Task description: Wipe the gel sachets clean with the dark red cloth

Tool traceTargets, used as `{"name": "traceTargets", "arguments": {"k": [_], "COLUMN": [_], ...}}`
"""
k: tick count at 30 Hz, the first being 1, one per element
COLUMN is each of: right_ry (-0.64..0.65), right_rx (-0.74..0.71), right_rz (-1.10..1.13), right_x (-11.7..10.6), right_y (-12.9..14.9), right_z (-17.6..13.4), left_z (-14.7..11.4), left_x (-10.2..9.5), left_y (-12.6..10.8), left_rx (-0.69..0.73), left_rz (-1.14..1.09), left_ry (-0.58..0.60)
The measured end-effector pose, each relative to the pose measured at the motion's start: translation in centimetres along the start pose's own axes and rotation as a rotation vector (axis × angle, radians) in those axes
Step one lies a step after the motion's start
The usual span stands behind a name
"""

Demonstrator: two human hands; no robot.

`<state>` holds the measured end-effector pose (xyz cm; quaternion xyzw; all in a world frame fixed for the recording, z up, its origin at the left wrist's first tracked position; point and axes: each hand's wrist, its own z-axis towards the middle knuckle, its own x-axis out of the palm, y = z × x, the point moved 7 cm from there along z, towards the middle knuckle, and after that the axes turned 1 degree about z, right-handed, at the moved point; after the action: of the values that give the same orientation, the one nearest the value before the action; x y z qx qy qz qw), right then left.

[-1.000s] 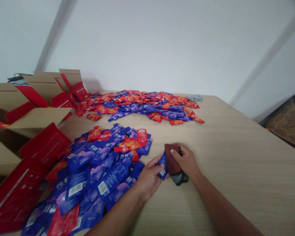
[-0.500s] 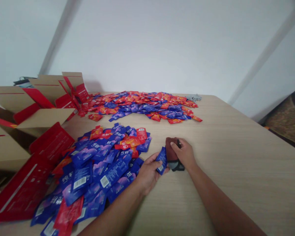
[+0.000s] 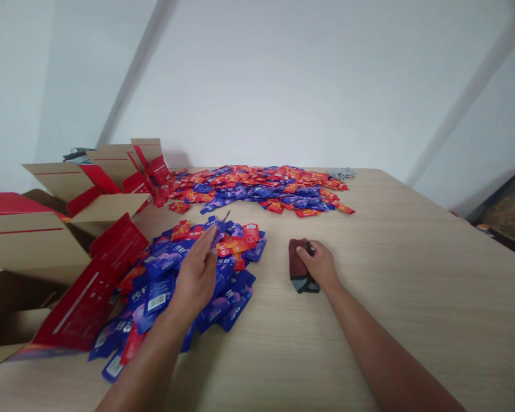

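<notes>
My left hand [image 3: 197, 269] is over the near pile of blue and red sachets [image 3: 236, 294], its fingers closed on a blue sachet [image 3: 224, 221] seen almost edge-on. On the table to the right, my right hand [image 3: 320, 264] grips a folded maroon sock [image 3: 297, 260] with grey and black parts. Its thumb lies across the top while the other fingers are at the right edge, partly hidden. Most sachets in the near pile are blue with white print; a few are red or orange.
Open cardboard boxes with red flaps [image 3: 90, 286] crowd the left side. Along the back of the wooden table [image 3: 395, 257], by the white wall, stretches a long heap of red and blue sachets [image 3: 257, 186]. A grey cloth [image 3: 342, 173] lies at its right end.
My left hand has moved left and away from the sock, carrying the blue sachet over the near pile. My right hand stays on the sock. The view has shifted slightly left.
</notes>
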<state>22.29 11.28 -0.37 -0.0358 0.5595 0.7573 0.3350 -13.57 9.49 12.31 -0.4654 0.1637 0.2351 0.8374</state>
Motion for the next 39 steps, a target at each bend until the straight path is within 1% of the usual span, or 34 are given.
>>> {"name": "traceTargets", "arguments": {"k": [1, 2, 3, 5, 7, 8, 10, 12, 15, 17, 19, 21, 23, 25, 27, 30, 33, 35, 37, 39], "right_ry": [0.004, 0.008, 0.01, 0.029, 0.081, 0.117, 0.187, 0.229, 0.245, 0.25, 0.257, 0.268, 0.296, 0.325, 0.339, 0.332, 0.32, 0.319, 0.321, 0.328], "right_rx": [-0.002, -0.005, -0.008, -0.018, -0.035, -0.053, -0.095, -0.122, -0.113, -0.107, -0.112, -0.126, -0.142, -0.148, -0.143, -0.125, -0.112, -0.108, -0.11, -0.107], "right_rz": [-0.003, -0.005, -0.004, 0.001, 0.007, 0.011, 0.018, 0.03, 0.053, 0.057, 0.063, 0.086, 0.113, 0.14, 0.171, 0.201, 0.211, 0.213, 0.211, 0.206], "right_x": [0.0, 0.1, 0.1, 0.2, 0.5, 0.7, 1.2, 1.4, 1.5, 1.7, 1.9, 2.1, 2.5, 2.7, 2.8, 2.8, 2.8, 2.9, 2.8, 2.8], "right_y": [0.0, 0.1, 0.2, 0.5, 1.0, 1.4, 2.2, 2.7, 2.8, 2.8, 3.0, 3.4, 3.9, 4.4, 4.7, 4.7, 4.4, 4.3, 4.4, 4.6], "right_z": [0.0, 0.0, -0.1, -0.2, -0.5, -0.6, -1.0, -1.2, -1.3, -1.3, -1.4, -1.6, -1.9, -2.1, -2.1, -1.9, -1.7, -1.6, -1.5, -1.5], "left_z": [0.2, 0.2, 0.0, -0.6, -1.6, -2.0, -2.8, -3.1, -2.6, -1.6, -0.4, 0.9, 2.5, 4.3, 6.5, 10.3, 14.7, 17.6, 20.2, 22.6], "left_x": [-1.4, -2.7, -3.6, -4.8, -4.7, -4.7, -4.4, -4.4, -4.5, -4.2, -3.3, -1.6, 0.8, 3.7, 7.0, 12.6, 17.5, 20.3, 22.7, 24.6], "left_y": [0.6, 1.6, 2.9, 6.0, 9.0, 10.1, 11.5, 11.9, 11.5, 10.6, 9.3, 7.4, 5.5, 4.0, 3.3, 4.0, 5.5, 6.6, 7.5, 8.2], "left_rx": [0.076, 0.114, 0.112, 0.077, 0.033, 0.017, 0.03, 0.048, 0.06, 0.084, 0.137, 0.214, 0.276, 0.308, 0.307, 0.283, 0.277, 0.275, 0.277, 0.274], "left_rz": [0.146, 0.259, 0.361, 0.572, 0.786, 0.875, 0.988, 1.037, 1.053, 1.033, 0.971, 0.868, 0.753, 0.662, 0.58, 0.567, 0.582, 0.595, 0.606, 0.618], "left_ry": [-0.001, -0.007, -0.003, 0.028, 0.143, 0.177, 0.222, 0.23, 0.216, 0.201, 0.196, 0.217, 0.245, 0.285, 0.349, 0.484, 0.502, 0.502, 0.495, 0.475]}}
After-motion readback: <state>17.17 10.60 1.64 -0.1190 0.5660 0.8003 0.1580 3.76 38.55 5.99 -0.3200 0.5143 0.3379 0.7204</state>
